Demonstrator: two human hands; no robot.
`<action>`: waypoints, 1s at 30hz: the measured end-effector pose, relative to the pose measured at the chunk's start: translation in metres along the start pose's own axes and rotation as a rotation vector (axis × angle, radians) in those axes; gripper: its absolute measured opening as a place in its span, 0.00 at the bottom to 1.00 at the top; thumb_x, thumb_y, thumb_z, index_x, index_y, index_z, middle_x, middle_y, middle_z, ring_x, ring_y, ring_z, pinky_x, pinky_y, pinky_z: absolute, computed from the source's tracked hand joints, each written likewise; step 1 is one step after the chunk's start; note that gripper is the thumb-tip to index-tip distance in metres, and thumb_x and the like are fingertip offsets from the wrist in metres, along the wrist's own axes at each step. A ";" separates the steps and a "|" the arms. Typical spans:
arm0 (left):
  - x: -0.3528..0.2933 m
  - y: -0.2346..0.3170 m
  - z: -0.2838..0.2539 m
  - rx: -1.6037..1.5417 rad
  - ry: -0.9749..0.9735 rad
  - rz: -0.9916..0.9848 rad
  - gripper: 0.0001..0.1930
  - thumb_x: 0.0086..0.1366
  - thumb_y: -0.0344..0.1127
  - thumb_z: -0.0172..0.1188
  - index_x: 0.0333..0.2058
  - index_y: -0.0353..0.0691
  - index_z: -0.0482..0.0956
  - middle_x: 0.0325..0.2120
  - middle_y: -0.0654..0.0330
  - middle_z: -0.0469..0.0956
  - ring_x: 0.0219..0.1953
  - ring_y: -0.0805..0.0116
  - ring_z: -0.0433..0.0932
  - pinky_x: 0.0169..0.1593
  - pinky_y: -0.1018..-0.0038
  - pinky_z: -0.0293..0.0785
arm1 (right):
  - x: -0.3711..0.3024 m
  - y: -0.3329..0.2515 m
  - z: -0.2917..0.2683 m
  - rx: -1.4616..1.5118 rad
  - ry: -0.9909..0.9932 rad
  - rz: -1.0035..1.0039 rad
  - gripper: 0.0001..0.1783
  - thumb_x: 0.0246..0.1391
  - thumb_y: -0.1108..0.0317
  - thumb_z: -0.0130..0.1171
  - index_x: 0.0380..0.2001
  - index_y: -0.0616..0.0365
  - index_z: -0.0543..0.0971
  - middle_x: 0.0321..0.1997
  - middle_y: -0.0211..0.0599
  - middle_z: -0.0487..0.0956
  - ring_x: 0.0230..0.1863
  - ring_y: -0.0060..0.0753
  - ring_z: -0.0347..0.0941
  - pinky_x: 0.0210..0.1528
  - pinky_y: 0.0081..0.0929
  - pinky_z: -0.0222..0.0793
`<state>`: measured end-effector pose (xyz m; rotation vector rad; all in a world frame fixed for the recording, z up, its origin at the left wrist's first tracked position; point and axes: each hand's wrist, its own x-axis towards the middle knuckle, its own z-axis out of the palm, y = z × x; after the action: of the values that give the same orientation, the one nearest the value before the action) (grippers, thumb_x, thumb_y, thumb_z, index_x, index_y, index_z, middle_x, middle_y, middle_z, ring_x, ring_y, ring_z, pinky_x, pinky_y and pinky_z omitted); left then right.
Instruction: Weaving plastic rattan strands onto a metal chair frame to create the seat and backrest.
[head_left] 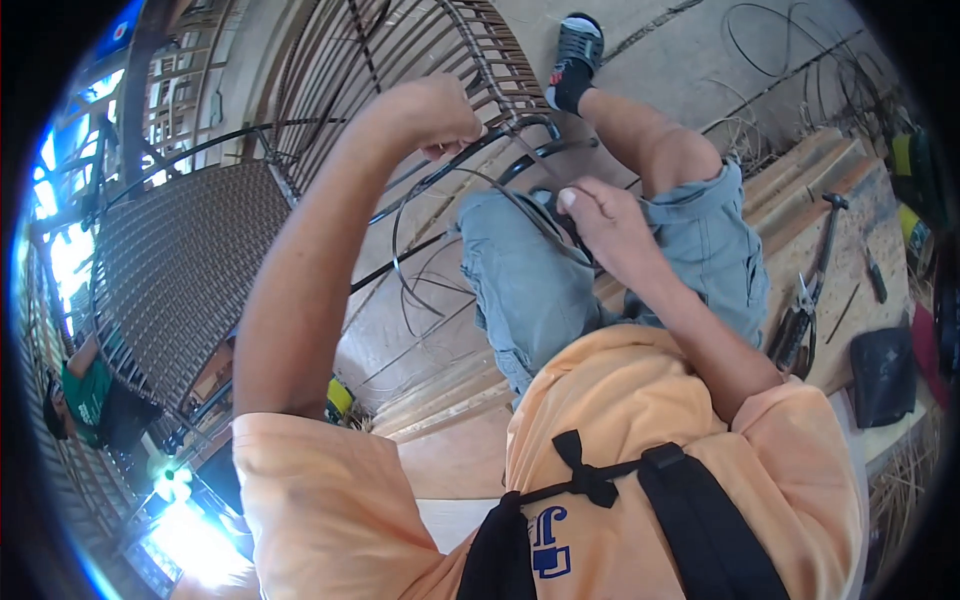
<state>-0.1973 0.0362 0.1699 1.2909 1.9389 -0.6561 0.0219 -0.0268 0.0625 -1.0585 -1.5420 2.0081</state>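
A chair-like frame of dark metal tubing with brown woven strands (500,60) tilts in front of me. Its closely woven panel (190,260) spreads out at the left. My left hand (435,115) is closed in a fist beside the corner of the tubing (540,124); whatever its fingers hold is hidden. Over my lap, my right hand (608,225) pinches a flat brown weaving strip (538,160) that runs up to that corner. Loose lengths of strand (397,250) loop down between the frame and my left knee.
On a wooden board (850,250) at my right lie a hammer (830,235), cutting pliers (797,320), a small dark-handled tool (876,275) and a black pouch (883,375). Loose strands (770,50) lie on the floor. Another person in green (90,390) is at the far left.
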 end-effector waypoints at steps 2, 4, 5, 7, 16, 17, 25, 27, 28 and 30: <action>-0.021 0.008 0.024 0.367 0.369 0.029 0.08 0.51 0.31 0.53 0.24 0.38 0.81 0.27 0.49 0.79 0.31 0.56 0.80 0.33 0.63 0.75 | 0.002 -0.007 -0.008 -0.006 0.003 0.044 0.15 0.55 0.63 0.48 0.24 0.65 0.73 0.17 0.44 0.69 0.21 0.31 0.65 0.29 0.32 0.63; -0.035 0.014 0.046 0.413 0.506 -0.023 0.10 0.54 0.35 0.52 0.25 0.35 0.78 0.27 0.51 0.78 0.33 0.50 0.77 0.35 0.62 0.74 | 0.005 -0.010 -0.013 0.039 -0.059 0.093 0.14 0.55 0.64 0.48 0.23 0.66 0.72 0.16 0.41 0.68 0.21 0.28 0.63 0.28 0.31 0.62; -0.042 0.015 0.059 0.285 0.704 0.018 0.09 0.57 0.32 0.51 0.33 0.35 0.76 0.30 0.51 0.75 0.36 0.51 0.75 0.38 0.62 0.72 | 0.003 -0.010 -0.011 0.018 -0.038 0.050 0.15 0.55 0.64 0.48 0.22 0.66 0.71 0.15 0.38 0.66 0.21 0.25 0.62 0.28 0.30 0.62; -0.049 0.019 0.078 0.134 0.830 0.164 0.08 0.57 0.30 0.51 0.35 0.35 0.74 0.31 0.51 0.74 0.37 0.51 0.74 0.38 0.62 0.71 | 0.001 -0.007 -0.012 0.041 -0.041 0.068 0.15 0.54 0.64 0.48 0.22 0.66 0.71 0.15 0.37 0.66 0.22 0.24 0.61 0.28 0.30 0.62; -0.020 0.015 0.118 -0.302 1.124 0.361 0.10 0.52 0.25 0.59 0.35 0.37 0.73 0.33 0.54 0.72 0.39 0.55 0.70 0.42 0.64 0.67 | 0.007 -0.008 -0.015 0.059 -0.056 0.122 0.16 0.54 0.62 0.46 0.24 0.67 0.73 0.17 0.40 0.69 0.22 0.27 0.64 0.29 0.30 0.63; -0.016 0.015 0.120 -0.303 1.119 0.368 0.10 0.52 0.25 0.59 0.35 0.37 0.73 0.33 0.54 0.72 0.39 0.55 0.70 0.42 0.64 0.67 | 0.007 -0.005 -0.015 0.091 -0.093 0.146 0.16 0.53 0.62 0.46 0.25 0.67 0.73 0.18 0.41 0.70 0.23 0.29 0.65 0.30 0.31 0.63; 0.000 0.017 0.125 -0.156 1.289 0.305 0.12 0.55 0.36 0.62 0.31 0.37 0.70 0.28 0.56 0.71 0.34 0.59 0.70 0.37 0.67 0.67 | 0.008 0.004 -0.004 0.160 -0.067 0.133 0.15 0.54 0.63 0.47 0.23 0.65 0.73 0.16 0.33 0.69 0.21 0.24 0.63 0.28 0.27 0.62; 0.004 0.025 0.126 -0.155 1.307 0.273 0.13 0.54 0.37 0.63 0.31 0.37 0.70 0.27 0.57 0.71 0.33 0.59 0.70 0.36 0.67 0.67 | 0.010 0.008 -0.008 0.163 -0.081 0.189 0.16 0.54 0.63 0.47 0.22 0.65 0.73 0.16 0.32 0.68 0.21 0.24 0.63 0.27 0.28 0.62; 0.006 0.028 0.126 -0.152 1.321 0.236 0.14 0.53 0.38 0.64 0.31 0.38 0.70 0.27 0.57 0.70 0.31 0.59 0.70 0.36 0.67 0.67 | 0.013 0.010 -0.009 0.134 -0.059 0.146 0.16 0.54 0.63 0.47 0.21 0.65 0.72 0.15 0.31 0.67 0.20 0.23 0.61 0.25 0.27 0.61; 0.005 0.026 0.126 -0.155 1.320 0.205 0.14 0.52 0.39 0.64 0.30 0.38 0.70 0.26 0.57 0.70 0.31 0.59 0.70 0.35 0.67 0.67 | 0.012 0.011 -0.006 0.102 -0.039 0.099 0.16 0.54 0.62 0.46 0.21 0.65 0.72 0.15 0.31 0.66 0.19 0.23 0.61 0.25 0.27 0.60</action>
<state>-0.1394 -0.0434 0.0865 2.0185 2.6376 0.6617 0.0199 -0.0179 0.0473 -1.0808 -1.4141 2.1617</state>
